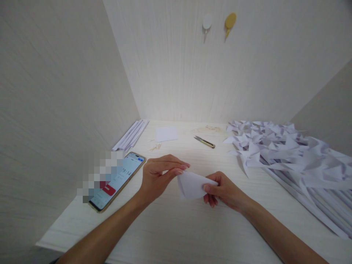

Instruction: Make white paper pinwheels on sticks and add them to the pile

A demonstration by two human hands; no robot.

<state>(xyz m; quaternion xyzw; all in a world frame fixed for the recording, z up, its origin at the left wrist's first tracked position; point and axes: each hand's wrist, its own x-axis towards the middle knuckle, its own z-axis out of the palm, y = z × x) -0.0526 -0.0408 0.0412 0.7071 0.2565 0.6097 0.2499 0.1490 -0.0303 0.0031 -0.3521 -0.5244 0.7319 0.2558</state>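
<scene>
A folded piece of white paper (194, 185) is held above the table between my two hands. My left hand (159, 174) pinches its upper left corner between thumb and fingertips. At the right end, my right hand (220, 189) grips the paper with the thumb on top and fingers curled underneath. Beyond the hands lie small thread snips (205, 142) and a flat white sheet of paper (166, 134). A few short thin sticks (156, 147) rest just past my left hand.
A phone (121, 183) lies at the left. Rolled paper sticks (132, 135) stand against the left wall. Many folded paper pinwheels (264, 146) on paper sticks (316, 205) fill the right side. Thin wooden bits (211, 129) lie at the back; two hooks (230, 21) hang on the wall.
</scene>
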